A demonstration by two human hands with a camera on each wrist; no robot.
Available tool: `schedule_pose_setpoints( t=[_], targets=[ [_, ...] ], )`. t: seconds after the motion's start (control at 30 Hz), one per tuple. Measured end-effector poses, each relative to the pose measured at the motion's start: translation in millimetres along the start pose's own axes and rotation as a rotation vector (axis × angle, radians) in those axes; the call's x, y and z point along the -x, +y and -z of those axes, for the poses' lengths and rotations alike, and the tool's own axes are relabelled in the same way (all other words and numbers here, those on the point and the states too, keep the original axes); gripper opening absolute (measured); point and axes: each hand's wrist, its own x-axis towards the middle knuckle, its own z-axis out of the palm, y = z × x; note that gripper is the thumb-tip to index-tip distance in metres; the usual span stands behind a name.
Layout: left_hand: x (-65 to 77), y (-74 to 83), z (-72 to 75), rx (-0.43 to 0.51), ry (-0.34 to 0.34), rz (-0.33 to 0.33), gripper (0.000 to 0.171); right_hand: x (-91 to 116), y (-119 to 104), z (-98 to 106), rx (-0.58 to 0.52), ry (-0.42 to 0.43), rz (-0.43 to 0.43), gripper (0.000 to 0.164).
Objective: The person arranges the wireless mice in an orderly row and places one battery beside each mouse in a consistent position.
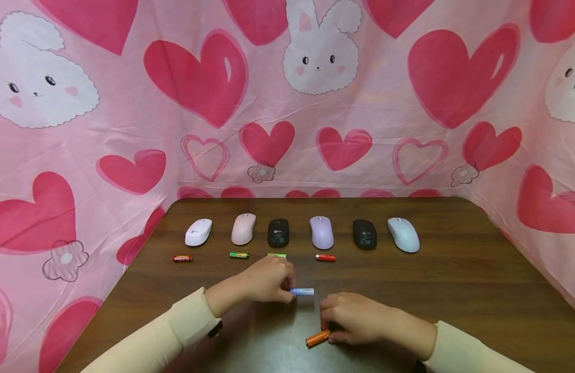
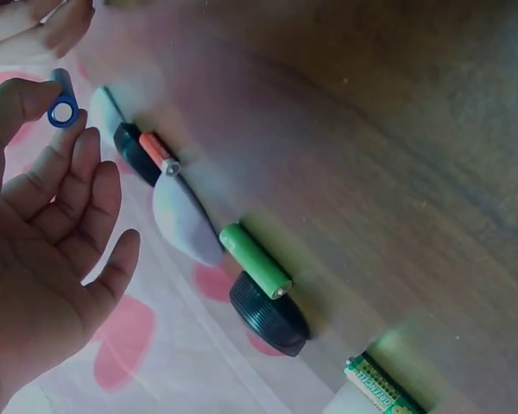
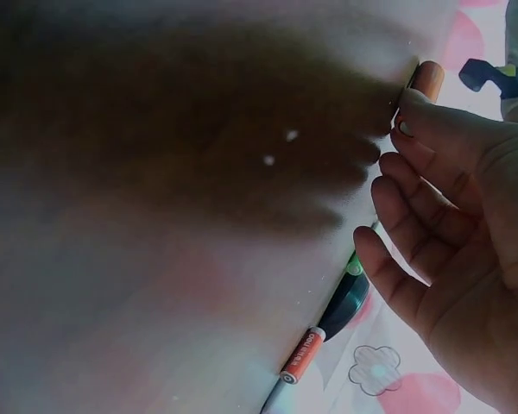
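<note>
My left hand pinches a light blue battery between thumb and index finger, over the middle of the table. In the left wrist view the blue battery points one end at the camera, and the other fingers are spread loosely. Nearer the front, my right hand holds an orange battery by one end with thumb and fingertips. The right wrist view shows the orange battery partly hidden behind the thumb. Beyond the left hand lies a light green battery, its lower side covered by the hand.
A row of computer mice lines the back: white, pink, black, lilac, another black and pale blue. Before them lie a dark red battery, a green-gold battery and a red battery.
</note>
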Motion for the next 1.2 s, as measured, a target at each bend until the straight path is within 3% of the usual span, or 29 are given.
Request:
schedule_pose_setpoints(
  t=[0.33,0.63,0.97,1.2],
  targets=[
    [-9.0,-5.1,2.9,0.004,0.021,0.010,0.013,2,1,0,0.024,0.047,0.045,0.011],
    [-20.5,-7.1,2.0,0.022,0.045,0.021,0.013,8,5,6,-0.027,0.035,0.009,0.010],
    [-36.3,-6.1,-2.0,-0.029,0.050,0.017,0.013,19,11,9,-0.016,0.105,0.016,0.012],
    [-51.4,-5.8,-6.1,-0.041,0.057,0.008,0.013,29,17,14,-0.025,0.130,-0.030,0.011]
  ],
)
